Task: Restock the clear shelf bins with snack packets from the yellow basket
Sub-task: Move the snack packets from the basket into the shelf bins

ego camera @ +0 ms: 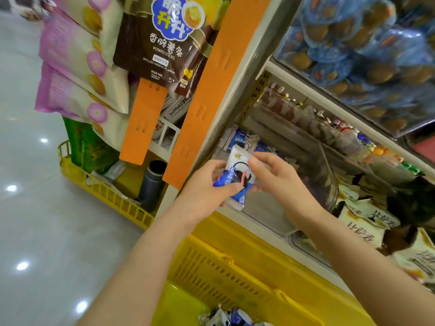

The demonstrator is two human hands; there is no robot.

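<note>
Both of my hands hold a small stack of blue-and-white snack packets (236,171) in front of a clear shelf bin (303,161). My left hand (207,184) grips the stack from below and from the left, thumb across the front. My right hand (273,172) pinches the stack's upper right edge. More of the same packets (240,140) lie in the bin behind. The yellow basket (226,274) stands below my arms, with several packets (230,317) at its bottom.
An orange shelf upright (211,90) and hanging potato stick bags (162,43) stand to the left. A second yellow basket (106,196) sits on the tiled floor. Bins to the right hold cream packets (367,224) and, above, blue-wrapped cakes (357,43).
</note>
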